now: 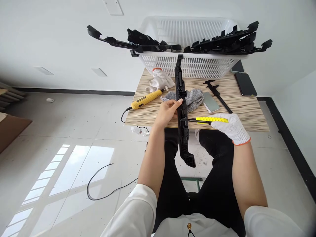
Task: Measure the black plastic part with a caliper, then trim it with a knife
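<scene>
- Black strip [183, 131]: I'm seeing it stretching in front of the white basket [202, 65].
- Bare left hand [166, 112]: pinching the strip.
- Gloved right hand [230, 127]: clasping a yellow-handled tool [209, 119], in front of the basket.

Loose articles recorded on tabletop [247, 112], floor [123, 151] and wall [61, 39].
Noted left of centre: yellow corded tool [146, 99], with white knit glove [160, 80] just beyond. Observed near centre: crumpled grey cloth [197, 99], beside flat grey-green block [210, 102]. Right of centre: black caliper [219, 95], lying diagonally; farther right, dark phone [245, 84]. Lower left of frame: curved black cable [98, 199] on pale tiles. Far left edge: brown cardboard [12, 130]. Top, left of centre: white wall plate [113, 7].
</scene>
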Available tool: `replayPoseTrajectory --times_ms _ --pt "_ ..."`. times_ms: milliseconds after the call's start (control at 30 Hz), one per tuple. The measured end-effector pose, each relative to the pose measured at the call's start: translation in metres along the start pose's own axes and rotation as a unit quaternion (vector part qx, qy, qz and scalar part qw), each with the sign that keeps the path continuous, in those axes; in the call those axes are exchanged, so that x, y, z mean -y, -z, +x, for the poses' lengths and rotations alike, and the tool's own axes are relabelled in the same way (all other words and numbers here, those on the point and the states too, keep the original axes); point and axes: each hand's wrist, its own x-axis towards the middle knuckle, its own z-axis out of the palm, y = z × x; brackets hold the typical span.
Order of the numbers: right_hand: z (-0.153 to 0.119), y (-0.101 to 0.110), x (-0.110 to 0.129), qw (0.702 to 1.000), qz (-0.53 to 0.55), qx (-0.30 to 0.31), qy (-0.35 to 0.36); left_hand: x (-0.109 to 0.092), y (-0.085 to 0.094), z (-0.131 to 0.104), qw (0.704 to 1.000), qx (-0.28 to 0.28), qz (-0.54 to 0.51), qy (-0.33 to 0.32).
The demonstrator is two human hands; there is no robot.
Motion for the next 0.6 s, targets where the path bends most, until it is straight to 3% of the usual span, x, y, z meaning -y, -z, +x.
replayPoseTrajectory --times_ms 200,300,400,533,600 --pt "0.0002 -0.0004 -0.0021 0.999 0.023 0.006 -0.035 0.0026 0.0011 0.0023 1.0 0.013 -0.001 -0.023" --pt "0.0009 -0.001 -0.0037 0.997 0.058 -0.035 -0.046 0.002 0.0012 0.0021 0.999 0.018 0.008 -0.028" --pt "0.0016 -0.001 -0.004 0.996 0.073 0.009 -0.049 0.0015 0.0019 0.0014 0.999 0.03 0.011 -0.024" --pt "0.002 -0.0007 -0.0028 0.996 0.076 -0.018 -0.04 0.0023 0.004 0.0014 0.999 0.05 0.001 -0.016" --pt "0.0017 0.0001 -0.003 0.996 0.077 0.005 -0.037 0.0023 0.0045 0.0014 0.999 0.05 -0.001 -0.01"
